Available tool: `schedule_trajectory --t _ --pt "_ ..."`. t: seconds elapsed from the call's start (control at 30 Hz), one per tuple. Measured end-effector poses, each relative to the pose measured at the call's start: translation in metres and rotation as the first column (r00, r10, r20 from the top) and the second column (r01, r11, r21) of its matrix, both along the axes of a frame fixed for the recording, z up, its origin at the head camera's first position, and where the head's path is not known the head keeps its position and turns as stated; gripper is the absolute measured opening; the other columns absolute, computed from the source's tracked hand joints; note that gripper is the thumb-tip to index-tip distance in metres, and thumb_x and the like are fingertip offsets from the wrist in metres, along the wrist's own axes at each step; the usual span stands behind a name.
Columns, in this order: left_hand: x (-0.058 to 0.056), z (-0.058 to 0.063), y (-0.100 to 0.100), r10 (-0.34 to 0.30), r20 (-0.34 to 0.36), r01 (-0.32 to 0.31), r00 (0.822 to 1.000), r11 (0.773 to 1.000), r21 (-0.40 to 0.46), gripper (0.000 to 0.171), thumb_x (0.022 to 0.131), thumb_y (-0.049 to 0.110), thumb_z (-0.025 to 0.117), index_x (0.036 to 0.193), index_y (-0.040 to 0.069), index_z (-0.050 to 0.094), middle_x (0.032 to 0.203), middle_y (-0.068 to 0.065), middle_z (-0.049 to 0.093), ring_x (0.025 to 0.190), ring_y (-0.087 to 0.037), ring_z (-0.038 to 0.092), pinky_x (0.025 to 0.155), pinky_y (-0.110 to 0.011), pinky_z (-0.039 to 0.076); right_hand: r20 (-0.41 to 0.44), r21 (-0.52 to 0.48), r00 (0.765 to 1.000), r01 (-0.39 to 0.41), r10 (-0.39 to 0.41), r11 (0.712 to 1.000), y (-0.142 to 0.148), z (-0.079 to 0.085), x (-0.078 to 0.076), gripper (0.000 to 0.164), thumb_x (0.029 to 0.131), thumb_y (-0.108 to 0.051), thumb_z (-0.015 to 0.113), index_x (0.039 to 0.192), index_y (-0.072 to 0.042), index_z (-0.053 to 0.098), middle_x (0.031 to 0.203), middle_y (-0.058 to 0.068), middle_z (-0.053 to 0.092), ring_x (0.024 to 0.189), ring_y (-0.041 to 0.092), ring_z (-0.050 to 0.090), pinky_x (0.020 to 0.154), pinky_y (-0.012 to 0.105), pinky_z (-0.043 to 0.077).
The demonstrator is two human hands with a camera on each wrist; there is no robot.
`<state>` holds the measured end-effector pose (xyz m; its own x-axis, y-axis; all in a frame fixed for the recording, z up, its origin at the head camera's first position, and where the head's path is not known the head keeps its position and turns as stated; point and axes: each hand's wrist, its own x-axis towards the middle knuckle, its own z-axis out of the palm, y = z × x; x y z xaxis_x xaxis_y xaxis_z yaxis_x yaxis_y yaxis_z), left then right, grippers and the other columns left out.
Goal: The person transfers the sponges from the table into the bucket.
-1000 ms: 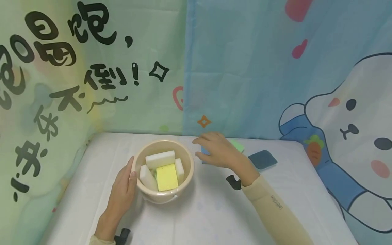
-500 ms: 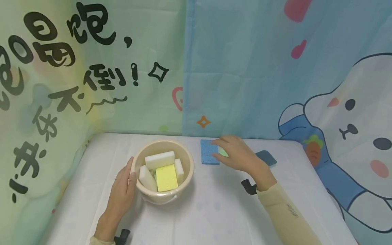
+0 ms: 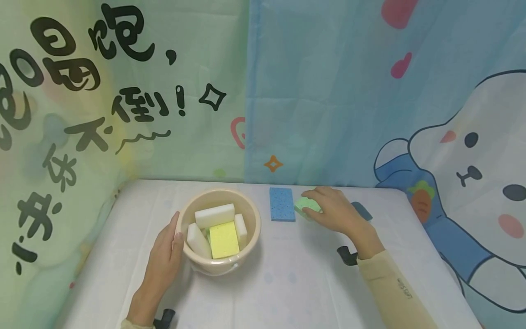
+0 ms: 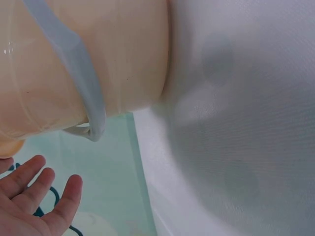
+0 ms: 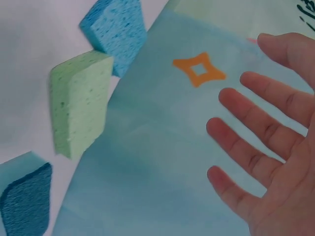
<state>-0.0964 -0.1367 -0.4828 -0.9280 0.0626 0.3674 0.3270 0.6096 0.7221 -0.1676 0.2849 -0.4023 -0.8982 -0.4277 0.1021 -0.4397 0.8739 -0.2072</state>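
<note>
A cream bucket (image 3: 210, 267) stands left of the table's middle, its grey handle (image 4: 81, 69) hanging down. My left hand (image 3: 164, 251) lies along the bucket's left side with extended fingers. Inside are a yellow sponge (image 3: 223, 240) and several white sponge blocks (image 3: 214, 213). My right hand (image 3: 334, 208) is over a light green sponge (image 3: 303, 204), fingers spread and partly covering it in the head view. In the right wrist view the fingers are apart from the green sponge, with nothing held.
A flat blue sponge (image 3: 281, 204) lies between bucket and green sponge. Right of the hand, a dark blue sponge (image 3: 362, 210) is partly hidden by it; its lighter side shows in the right wrist view. A printed curtain (image 3: 320, 137) hangs behind the table's back edge.
My right hand has moved right, from above the blue sponge to the green one. The blue sponge now shows fully. Left hand and bucket stay put.
</note>
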Motion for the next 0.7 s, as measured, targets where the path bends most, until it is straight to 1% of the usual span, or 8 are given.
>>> schedule_trajectory --t 0.2,0.37,0.53,0.63,0.7 --pt "0.000 -0.001 0.001 -0.005 -0.024 0.005 1.000 1.000 -0.006 0.050 0.110 0.020 0.036 0.156 0.002 0.031 0.151 -0.020 0.044 0.138 -0.039 0.040 0.111 -0.059 0.033 0.023 0.041 0.995 0.096 -0.097 0.995 0.008 -0.004 -0.002 0.043 0.096 -0.026 0.067 0.130 0.000 0.062 0.117 0.017 0.066 0.109 0.039 0.060 0.092 0.062 0.046" --pt "-0.001 -0.001 0.000 -0.009 -0.027 0.009 1.000 1.000 -0.004 0.050 0.110 0.019 0.037 0.156 0.003 0.031 0.151 -0.020 0.044 0.138 -0.039 0.040 0.110 -0.060 0.033 0.067 0.044 0.979 0.189 -0.192 0.981 0.013 -0.010 -0.004 0.046 0.097 -0.027 0.065 0.132 0.002 0.059 0.113 0.019 0.067 0.104 0.038 0.063 0.087 0.062 0.047" --pt "-0.001 -0.002 0.000 -0.007 -0.019 0.007 1.000 1.000 -0.003 0.050 0.110 0.021 0.037 0.157 0.006 0.030 0.151 -0.019 0.044 0.138 -0.039 0.040 0.111 -0.059 0.033 0.126 0.036 0.951 0.281 -0.283 0.959 0.017 -0.015 -0.008 0.051 0.099 -0.028 0.061 0.134 0.007 0.054 0.109 0.022 0.069 0.096 0.037 0.066 0.080 0.058 0.052" --pt "-0.001 -0.002 0.000 -0.003 -0.016 0.003 1.000 1.000 0.001 0.050 0.110 0.022 0.036 0.157 0.006 0.030 0.151 -0.019 0.044 0.138 -0.038 0.040 0.112 -0.058 0.033 0.176 0.036 0.924 0.338 -0.339 0.941 0.017 -0.018 -0.010 0.056 0.100 -0.032 0.058 0.137 0.010 0.050 0.109 0.024 0.069 0.095 0.038 0.067 0.077 0.056 0.054" --pt "0.000 -0.002 0.000 -0.002 -0.016 0.002 1.000 1.000 0.005 0.050 0.110 0.022 0.036 0.157 0.006 0.030 0.151 -0.019 0.044 0.139 -0.037 0.040 0.112 -0.057 0.033 0.209 0.049 0.901 0.379 -0.381 0.924 0.019 -0.021 -0.013 0.060 0.101 -0.036 0.055 0.139 0.011 0.048 0.114 0.028 0.066 0.099 0.041 0.066 0.079 0.057 0.054"
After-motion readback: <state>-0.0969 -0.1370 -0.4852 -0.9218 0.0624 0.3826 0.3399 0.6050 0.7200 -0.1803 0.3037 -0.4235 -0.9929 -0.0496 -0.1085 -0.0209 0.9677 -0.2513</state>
